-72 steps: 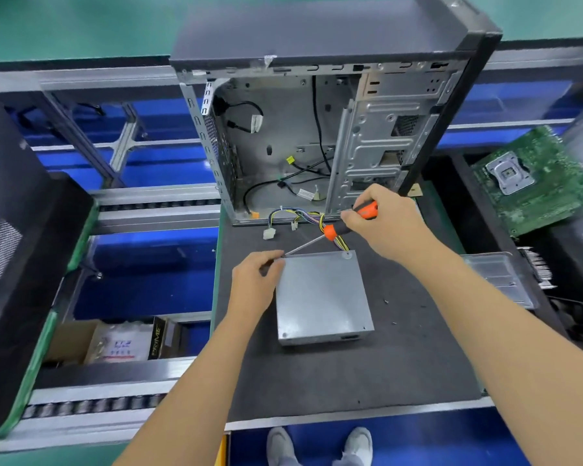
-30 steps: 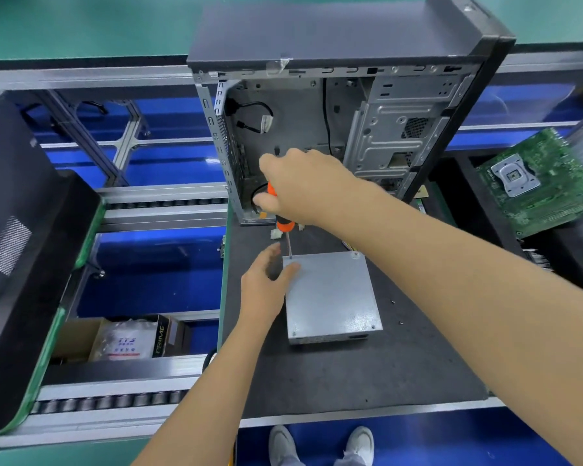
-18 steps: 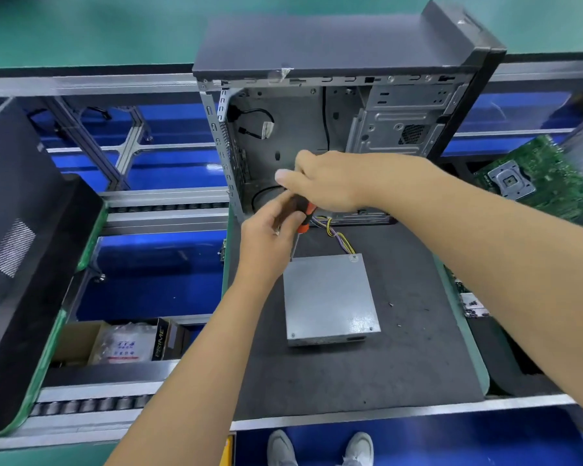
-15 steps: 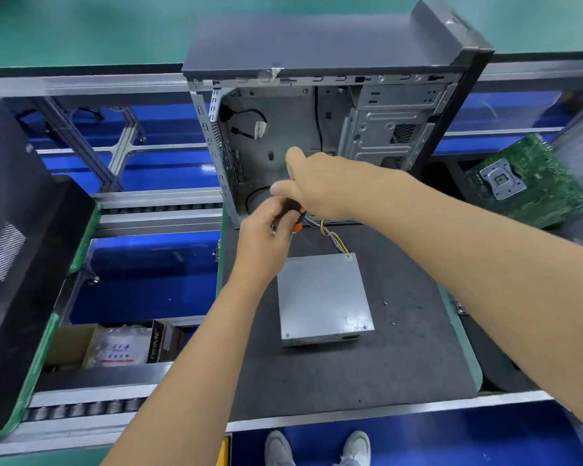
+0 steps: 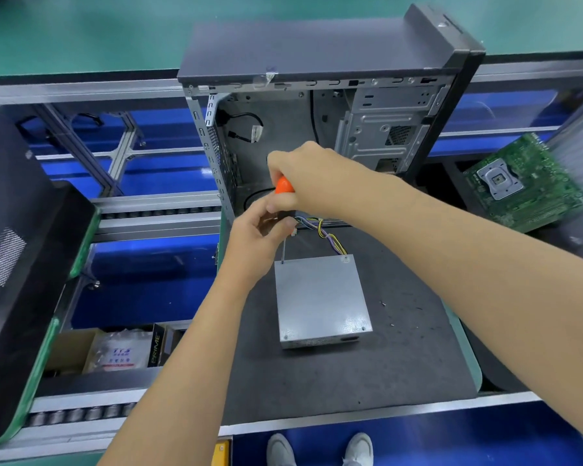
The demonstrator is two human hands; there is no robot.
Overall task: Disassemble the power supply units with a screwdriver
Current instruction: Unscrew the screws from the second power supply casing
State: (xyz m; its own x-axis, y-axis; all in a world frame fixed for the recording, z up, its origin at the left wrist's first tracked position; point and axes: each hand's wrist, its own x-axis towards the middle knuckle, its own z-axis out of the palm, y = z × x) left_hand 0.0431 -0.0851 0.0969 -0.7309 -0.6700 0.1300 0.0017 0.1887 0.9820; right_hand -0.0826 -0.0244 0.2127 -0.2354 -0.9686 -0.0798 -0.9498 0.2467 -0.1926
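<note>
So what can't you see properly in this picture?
All in the head view:
- Screwdriver handle: mostly covered by the right hand and left hand.
- Screw under its tip on the power supply: too small.
- Circuit board: blurred.
- Shoes: cut off by the bottom edge.

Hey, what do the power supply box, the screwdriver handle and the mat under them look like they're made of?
Power supply box: looks like bare sheet metal, a matte silver-grey with soft glare and screws at its corners.
Screwdriver handle: probably plastic, possibly rubber-coated; smooth bright orange with a black section, mostly hidden by the right hand and left hand.
Mat: dark grey, dull and slightly speckled, likely rubber or foam; hard to tell.
</note>
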